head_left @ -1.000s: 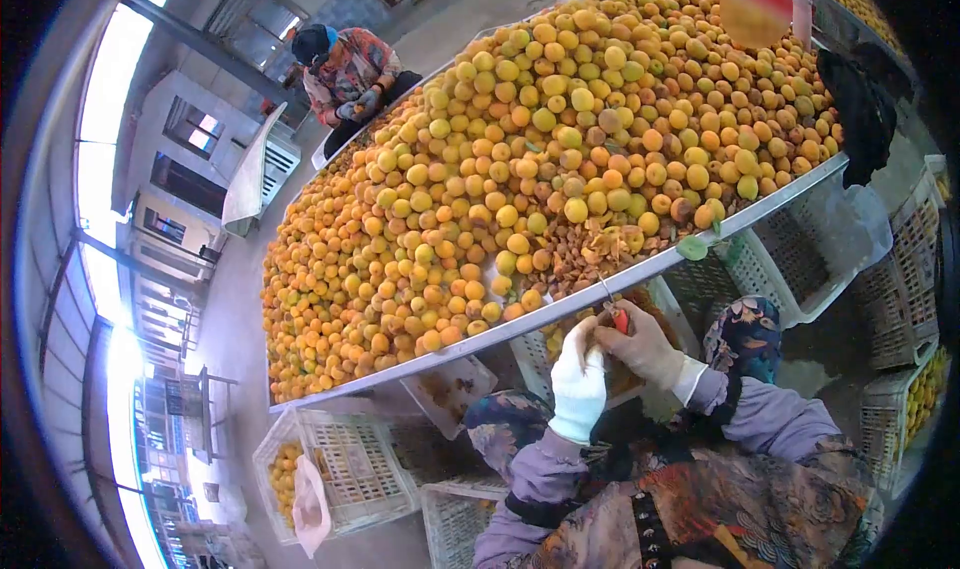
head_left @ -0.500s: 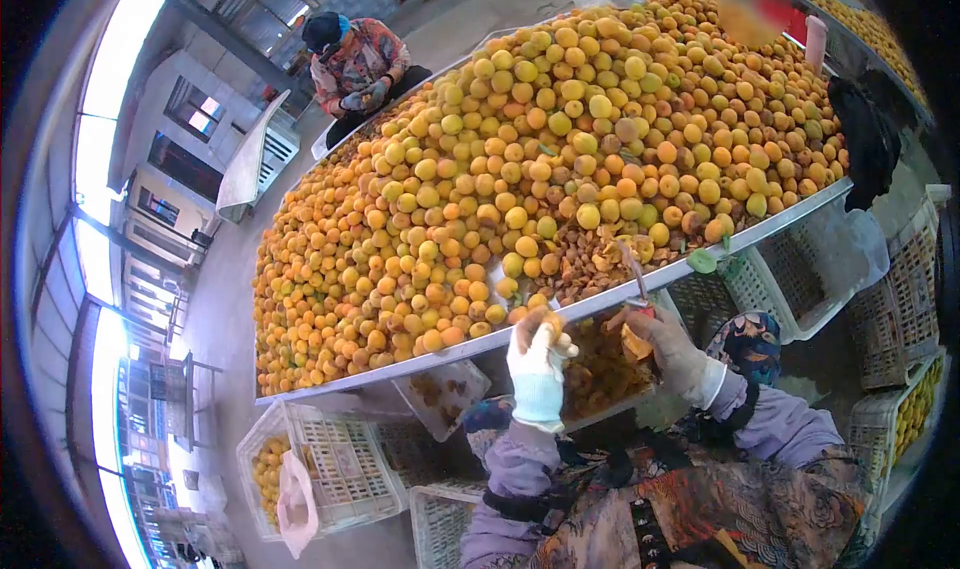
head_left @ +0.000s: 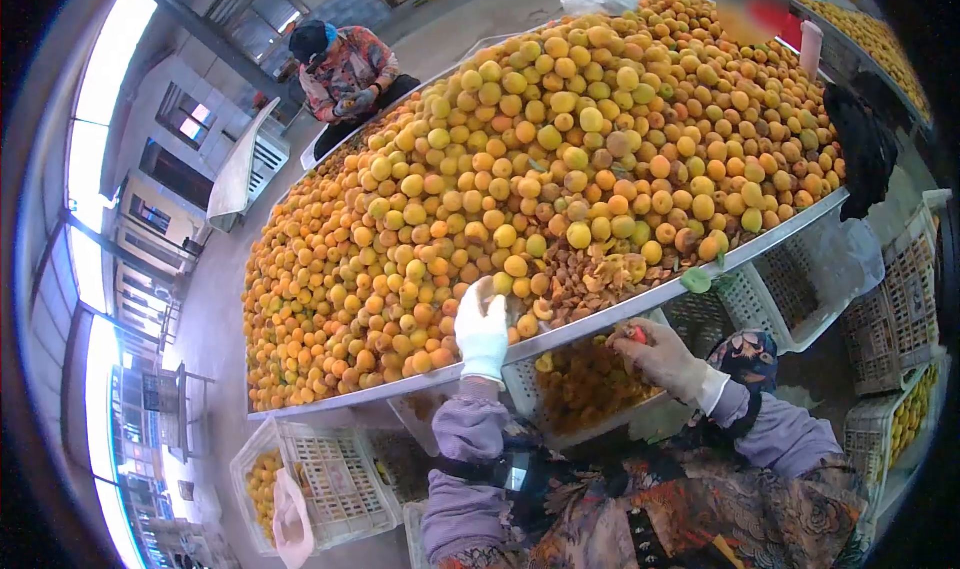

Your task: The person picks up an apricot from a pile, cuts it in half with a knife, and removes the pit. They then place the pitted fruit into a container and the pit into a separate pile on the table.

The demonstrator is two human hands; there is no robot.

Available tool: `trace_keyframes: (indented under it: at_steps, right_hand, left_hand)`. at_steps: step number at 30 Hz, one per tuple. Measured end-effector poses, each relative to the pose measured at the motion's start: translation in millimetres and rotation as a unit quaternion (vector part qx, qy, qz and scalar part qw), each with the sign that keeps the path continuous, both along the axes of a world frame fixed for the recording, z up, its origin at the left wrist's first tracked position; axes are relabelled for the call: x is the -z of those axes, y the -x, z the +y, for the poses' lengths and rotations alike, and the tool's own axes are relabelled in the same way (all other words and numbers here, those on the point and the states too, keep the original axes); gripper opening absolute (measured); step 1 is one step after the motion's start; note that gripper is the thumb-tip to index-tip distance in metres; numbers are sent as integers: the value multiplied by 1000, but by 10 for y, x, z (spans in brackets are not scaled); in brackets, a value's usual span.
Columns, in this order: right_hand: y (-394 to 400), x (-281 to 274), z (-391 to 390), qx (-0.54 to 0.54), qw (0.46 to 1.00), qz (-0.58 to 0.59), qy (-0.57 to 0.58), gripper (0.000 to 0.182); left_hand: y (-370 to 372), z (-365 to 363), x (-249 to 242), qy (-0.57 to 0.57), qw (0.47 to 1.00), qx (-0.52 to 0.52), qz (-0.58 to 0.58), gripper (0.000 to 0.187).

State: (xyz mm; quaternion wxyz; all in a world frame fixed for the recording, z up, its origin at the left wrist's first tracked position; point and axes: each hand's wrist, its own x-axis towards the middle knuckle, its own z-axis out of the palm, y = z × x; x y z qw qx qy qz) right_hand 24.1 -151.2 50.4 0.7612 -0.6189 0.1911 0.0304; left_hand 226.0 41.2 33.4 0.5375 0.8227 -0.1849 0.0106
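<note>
Your left hand (head_left: 482, 329), in a white glove, lies spread on the apricots (head_left: 560, 159) at the near rim of the tray (head_left: 640, 298), fingers loosely open over one fruit and closed on nothing yet, and since the heap slopes down to that rim, pulling from the bottom row could roll neighbours over the edge. Your right hand (head_left: 655, 354) is curled around a small red-handled knife (head_left: 634, 335) just under the rim, above the crate (head_left: 590, 384) of cut fruit. I cannot tell where the blade points, so reaching across it risks a nick through the glove.
</note>
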Motion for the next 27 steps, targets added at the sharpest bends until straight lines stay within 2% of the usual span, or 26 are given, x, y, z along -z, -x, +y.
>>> trace_keyframes:
  at_steps: [4,6,8,12,14,15,20,21,22,24,26,27]
  right_hand:
    - [-29,-26,-12,-10,995,-46,83,26]
    - [15,15,-9,-13,995,-10,98,28]
    - [77,129,-69,-21,997,28,72,28]
    - [173,216,-119,-32,991,-32,126,29]
    - [188,237,-101,-52,993,-32,98,28]
    - [180,45,-89,-78,993,66,54,26]
    - [159,32,-31,-63,994,64,59,24]
    - [150,32,-38,-48,998,40,31,23]
    - [141,20,-42,-35,999,17,2,22]
    - [129,-99,-41,-46,999,7,1,21]
    - [138,-120,-14,-86,992,40,-78,22]
    - [132,-145,37,-83,992,32,-84,23]
  left_hand:
    - [-210,-127,56,-137,989,2,-62,37]
    - [-296,-240,30,-269,957,-7,-112,47]
    - [-329,-331,14,-411,906,-27,-104,58]
    - [-458,-219,216,-477,878,-1,-49,63]
    - [-553,-147,337,-414,909,20,-41,61]
    - [-545,-151,336,-400,914,11,-61,58]
    - [-480,-52,362,-291,952,7,-97,52]
    - [-459,-27,357,-121,992,34,-31,49]
    - [-387,-30,254,52,996,58,37,46]
    - [-89,-1,-26,88,990,75,86,46]
    - [291,-32,-294,281,922,121,235,47]
    - [459,-27,-368,298,912,143,242,48]
